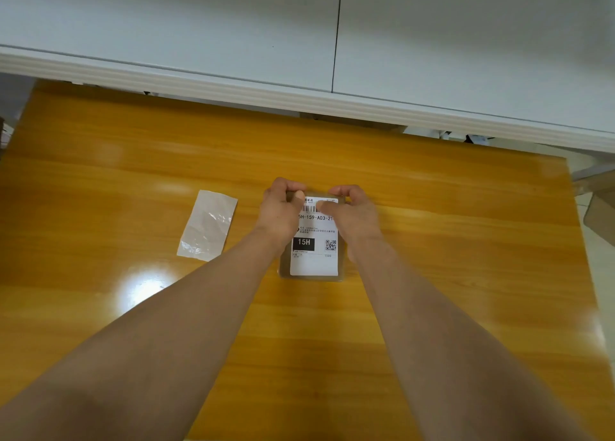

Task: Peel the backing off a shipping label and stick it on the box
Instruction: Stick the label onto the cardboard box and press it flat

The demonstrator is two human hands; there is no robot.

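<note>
Left hand (pixel 282 205) and right hand (pixel 353 211) clutch the box (pixel 284 267) at its far end — thumbs on the label (pixel 315 263).

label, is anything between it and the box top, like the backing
Nothing visible. The label lies flat on the box; the peeled backing lies apart on the table, to its left. The left hand and right hand grip the box's far edge.
</note>
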